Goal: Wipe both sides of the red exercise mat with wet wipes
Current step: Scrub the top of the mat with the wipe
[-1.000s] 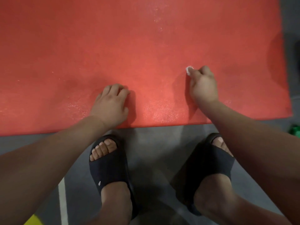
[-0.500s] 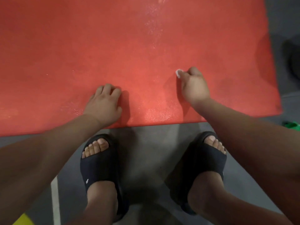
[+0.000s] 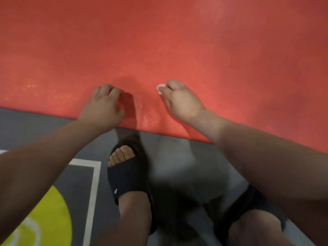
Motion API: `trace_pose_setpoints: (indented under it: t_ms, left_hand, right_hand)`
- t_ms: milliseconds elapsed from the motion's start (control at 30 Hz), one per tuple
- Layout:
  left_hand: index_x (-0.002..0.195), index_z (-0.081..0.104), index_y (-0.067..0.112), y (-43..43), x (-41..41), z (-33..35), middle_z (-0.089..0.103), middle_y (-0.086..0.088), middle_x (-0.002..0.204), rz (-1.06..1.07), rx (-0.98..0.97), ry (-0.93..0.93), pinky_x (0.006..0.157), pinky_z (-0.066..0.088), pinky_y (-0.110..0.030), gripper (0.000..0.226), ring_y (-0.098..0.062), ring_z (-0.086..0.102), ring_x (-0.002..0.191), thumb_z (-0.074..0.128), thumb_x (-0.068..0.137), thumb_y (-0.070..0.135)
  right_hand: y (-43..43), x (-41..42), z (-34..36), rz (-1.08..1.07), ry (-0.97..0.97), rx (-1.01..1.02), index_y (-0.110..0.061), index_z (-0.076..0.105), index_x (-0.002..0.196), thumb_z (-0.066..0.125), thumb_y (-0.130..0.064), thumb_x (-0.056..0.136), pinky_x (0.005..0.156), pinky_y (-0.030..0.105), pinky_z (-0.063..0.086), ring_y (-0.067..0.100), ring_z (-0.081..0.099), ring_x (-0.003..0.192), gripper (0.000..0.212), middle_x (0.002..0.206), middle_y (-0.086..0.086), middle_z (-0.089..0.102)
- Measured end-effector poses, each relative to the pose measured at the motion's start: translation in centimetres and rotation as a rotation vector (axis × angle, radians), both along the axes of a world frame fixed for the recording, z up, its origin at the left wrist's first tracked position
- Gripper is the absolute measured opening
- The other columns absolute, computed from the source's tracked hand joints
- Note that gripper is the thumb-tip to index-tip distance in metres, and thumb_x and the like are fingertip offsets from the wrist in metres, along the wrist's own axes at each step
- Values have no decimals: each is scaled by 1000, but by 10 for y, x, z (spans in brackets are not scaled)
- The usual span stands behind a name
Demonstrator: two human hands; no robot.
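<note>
Nearest to us, short of the near edge of the red mat, a black sandal stands on the grey floor with its toes pointing at that edge; our other foot, off to the right, is mostly hidden under our forearm. Left of the sandal and further back from the edge, a white line borders a yellow patch. Just over the edge our left hand rests on the mat with its fingers curled under and nothing visible in them; we read it as a brace. A little to its right, and slightly further in from the edge, our right hand pinches a small white wet wipe, balled so tight that only a scrap shows past the fingertips, and holds it down on the surface. Between the hands and down to the edge the mat glistens with damp specks. Beyond the hands it lies flat and runs out of view, looking duller away from the edge. So small a wad cleans only a narrow track, so we judge that strips could be missed between passes. The wipe may dry out or slip from the pinch under a hard push. If the brace lifts, a long stroke could skid the mat across the smooth floor.
</note>
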State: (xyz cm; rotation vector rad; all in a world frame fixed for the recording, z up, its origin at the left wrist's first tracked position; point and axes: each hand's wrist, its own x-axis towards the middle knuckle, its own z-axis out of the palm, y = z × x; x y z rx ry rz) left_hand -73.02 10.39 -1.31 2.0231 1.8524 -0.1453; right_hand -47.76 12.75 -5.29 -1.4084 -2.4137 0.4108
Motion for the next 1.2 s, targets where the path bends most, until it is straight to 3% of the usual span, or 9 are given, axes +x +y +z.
trace_pose_setpoints:
  t_ms: [133, 300, 367, 567, 633, 833, 1067, 1133, 1200]
  left_hand:
    - [134, 56, 8, 4, -25, -8, 48, -21, 130, 89, -5, -13, 105, 40, -55, 52, -43, 42, 119, 61, 82, 15]
    - [132, 54, 16, 3, -32, -16, 47, -14, 134, 68, 9, -36, 100, 41, -54, 53, -39, 41, 119, 64, 80, 18]
    - [131, 56, 18, 4, -35, -18, 48, -12, 134, 81, 20, -40, 99, 40, -53, 52, -38, 42, 120, 65, 80, 21]
    - [128, 58, 24, 6, -41, -20, 50, -8, 132, 87, 41, -67, 97, 40, -54, 54, -36, 42, 118, 57, 75, 34]
    - [128, 58, 24, 7, -44, -20, 50, -8, 132, 72, 35, -62, 98, 39, -54, 54, -36, 42, 119, 54, 75, 34]
    - [127, 60, 24, 8, -47, -18, 52, -7, 129, 44, 55, -54, 95, 42, -52, 52, -36, 44, 117, 52, 76, 33]
    - [128, 60, 22, 3, -52, -20, 54, -9, 129, 8, 76, -75, 93, 43, -53, 54, -37, 47, 116, 46, 78, 34]
    - [130, 60, 21, 3, -53, -20, 53, -8, 131, 8, 65, -78, 95, 43, -53, 56, -36, 46, 118, 45, 78, 34]
    - [132, 60, 20, 2, -53, -20, 53, -8, 133, 10, 56, -77, 96, 43, -53, 57, -37, 46, 119, 45, 78, 34]
  right_hand:
    - [59, -18, -5, 27, -48, 9, -8, 65, 108, 46, -19, 97, 71, 44, 48, 38, 57, 83, 24, 89, 17, 54]
    - [123, -27, -5, -393, -64, -49, -9, 69, 103, 43, -13, 90, 74, 44, 44, 41, 59, 88, 29, 97, 21, 58]
    - [110, -40, -6, -297, -80, -44, -8, 68, 106, 43, -14, 92, 73, 44, 45, 41, 59, 86, 29, 96, 20, 58]
    - [43, -46, -2, 519, -135, -43, -6, 59, 124, 41, -24, 105, 77, 45, 51, 34, 57, 90, 32, 101, 14, 58]
    - [69, -41, -4, 506, -172, 45, -10, 61, 118, 38, -31, 106, 75, 46, 51, 36, 57, 89, 34, 101, 15, 58]
    - [137, -53, -12, -215, -102, 49, -9, 69, 109, 45, -17, 94, 76, 44, 46, 41, 57, 89, 29, 95, 20, 58]
    - [45, -69, -2, 648, -150, 6, -9, 55, 130, 54, -15, 99, 73, 36, 47, 23, 51, 88, 32, 99, 6, 54]
    - [67, -61, -6, 628, -170, 50, -13, 57, 127, 50, -21, 102, 71, 40, 49, 27, 54, 87, 27, 99, 8, 55]
    - [102, -58, -12, 376, -160, 98, -12, 62, 122, 45, -23, 101, 74, 44, 47, 36, 56, 87, 29, 97, 16, 57]
